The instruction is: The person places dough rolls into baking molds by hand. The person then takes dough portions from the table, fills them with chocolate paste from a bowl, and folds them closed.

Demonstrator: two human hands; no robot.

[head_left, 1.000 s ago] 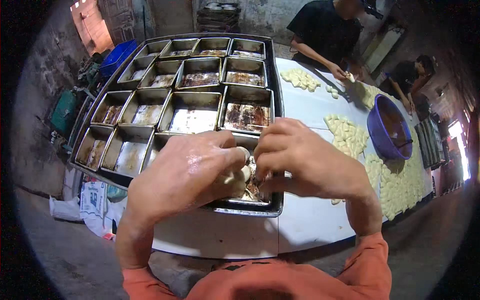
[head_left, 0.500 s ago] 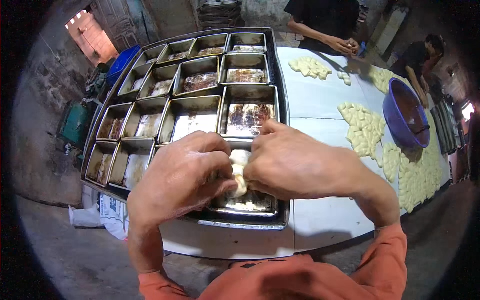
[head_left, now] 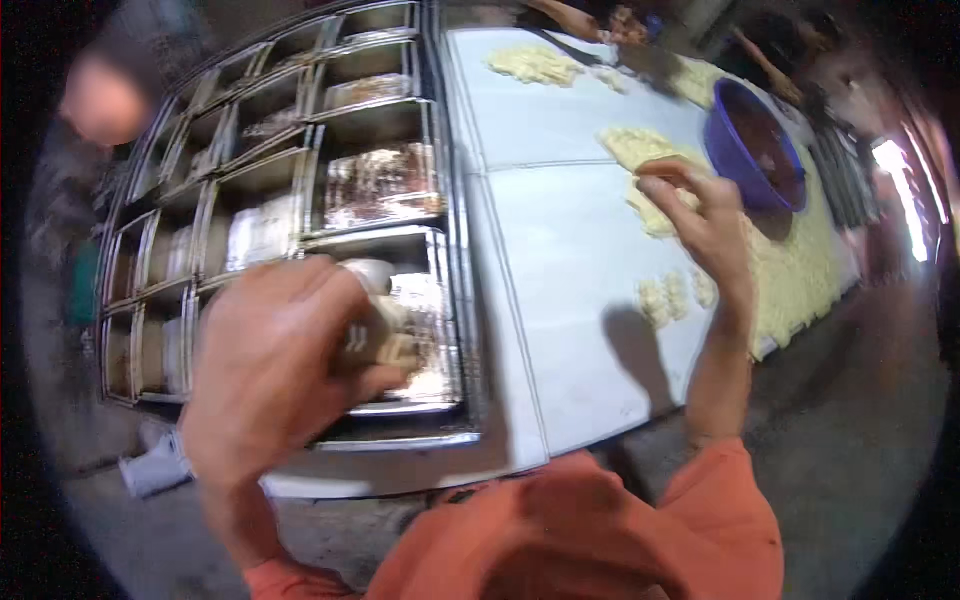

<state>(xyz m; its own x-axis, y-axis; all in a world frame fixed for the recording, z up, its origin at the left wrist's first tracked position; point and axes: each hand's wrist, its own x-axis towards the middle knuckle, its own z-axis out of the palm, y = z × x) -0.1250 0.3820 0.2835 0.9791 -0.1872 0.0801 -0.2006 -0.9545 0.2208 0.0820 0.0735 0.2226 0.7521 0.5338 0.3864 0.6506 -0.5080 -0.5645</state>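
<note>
My left hand [head_left: 280, 360], blurred by motion, is down in the front right tin [head_left: 448, 300] of the tray. Its fingers curl round pale dough pieces [head_left: 395, 352], and the hand partly covers them. Another rounded dough piece [head_left: 372, 275] lies against the tin's far side. Over the white table, my right hand [head_left: 705, 220] is raised with bent fingers, thumb and forefinger slightly apart, and no dough shows in it. Close to it lie a dough sheet cut into lumps [head_left: 640, 150] and a small dough group [head_left: 665, 300].
Rows of metal tins [head_left: 255, 215] fill the dark tray on the left. A purple basin [head_left: 745, 150] stands on the table [head_left: 550, 250], beside a large spread of dough [head_left: 800, 270]. Another person's hands [head_left: 625, 25] are at the far edge; a person [head_left: 105, 100] is at far left.
My right hand has left the dough in the tin and moved right over the table. My left hand remains at the tin. The view has swung right, and a person has appeared at far left.
</note>
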